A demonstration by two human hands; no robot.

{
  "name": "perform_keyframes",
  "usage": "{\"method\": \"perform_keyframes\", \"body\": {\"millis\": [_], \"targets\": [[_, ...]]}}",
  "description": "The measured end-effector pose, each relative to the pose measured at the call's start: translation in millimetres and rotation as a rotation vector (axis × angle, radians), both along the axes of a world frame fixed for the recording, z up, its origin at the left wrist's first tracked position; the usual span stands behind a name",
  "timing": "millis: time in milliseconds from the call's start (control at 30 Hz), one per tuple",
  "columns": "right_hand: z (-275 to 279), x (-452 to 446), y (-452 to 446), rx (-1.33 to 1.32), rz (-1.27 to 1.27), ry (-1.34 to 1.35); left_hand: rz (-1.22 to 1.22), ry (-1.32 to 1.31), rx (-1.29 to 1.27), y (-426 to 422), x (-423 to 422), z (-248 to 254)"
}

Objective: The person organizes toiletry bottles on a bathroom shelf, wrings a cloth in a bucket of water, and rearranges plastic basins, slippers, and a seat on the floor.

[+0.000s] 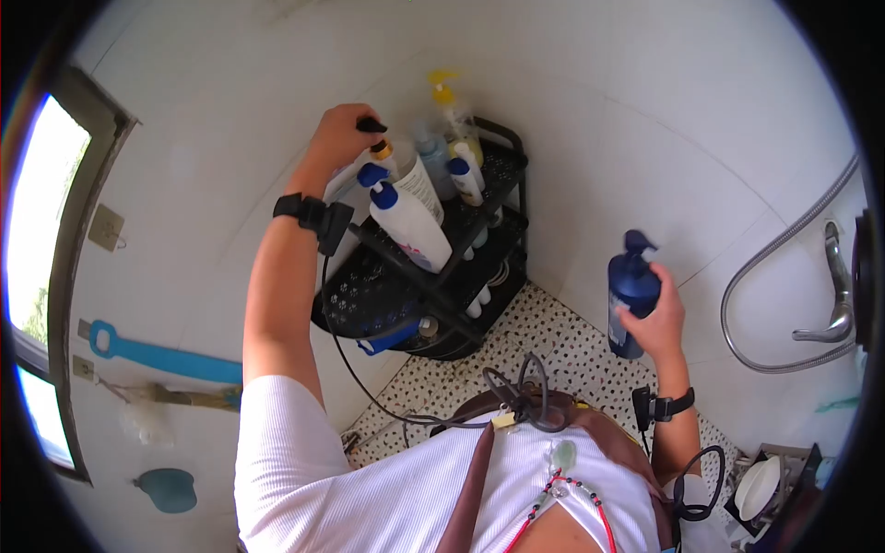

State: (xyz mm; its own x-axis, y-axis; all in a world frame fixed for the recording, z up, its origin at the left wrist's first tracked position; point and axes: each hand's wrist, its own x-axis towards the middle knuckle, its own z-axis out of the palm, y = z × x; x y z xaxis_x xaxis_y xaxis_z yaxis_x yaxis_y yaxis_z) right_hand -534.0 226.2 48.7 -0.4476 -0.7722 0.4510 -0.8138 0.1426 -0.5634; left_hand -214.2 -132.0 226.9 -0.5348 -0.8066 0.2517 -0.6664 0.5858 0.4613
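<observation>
My right hand (656, 318) is wrapped round a dark blue pump bottle (632, 293), held upright out to the right of the shelf. My left hand (343, 138) is closed at the black pump head of a white pump bottle (417, 189) with a gold collar, at the back left of the rack's top shelf. In front of that bottle leans a white pump bottle with a blue pump (406, 226). A small white bottle with a blue cap (467, 182), a pale blue bottle (433, 157) and a clear bottle with a yellow pump (452, 106) stand beside them.
The black corner rack (359, 286) has lower shelves holding more items. A shower hose (737, 295) and a metal tap (834, 295) are on the right wall. A blue long-handled tool (175, 359) hangs at left, near the window (46, 221). The floor (544, 323) is spotted.
</observation>
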Motion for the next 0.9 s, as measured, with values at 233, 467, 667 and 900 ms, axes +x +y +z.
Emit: {"method": "perform_keyframes", "body": {"millis": [233, 467, 667, 900], "targets": [[-12.4, -14.2, 15.5, -0.126, -0.17, -0.43, 0.07, -0.028, -0.094, 1.8, 2.7, 6.9], [-20.5, -19.4, 15.6, -0.101, -0.193, -0.298, 0.1, -0.084, -0.274, -11.8, 6.8, 1.2], [-25.7, -14.1, 6.8, -0.103, -0.14, -0.297, 0.163, -0.008, -0.171, 0.0, -1.5, 6.2], [-35.5, -12.4, -0.8, -0.121, -0.117, -0.329, 0.12, -0.048, -0.06, 6.6, -4.8, 3.7]]}}
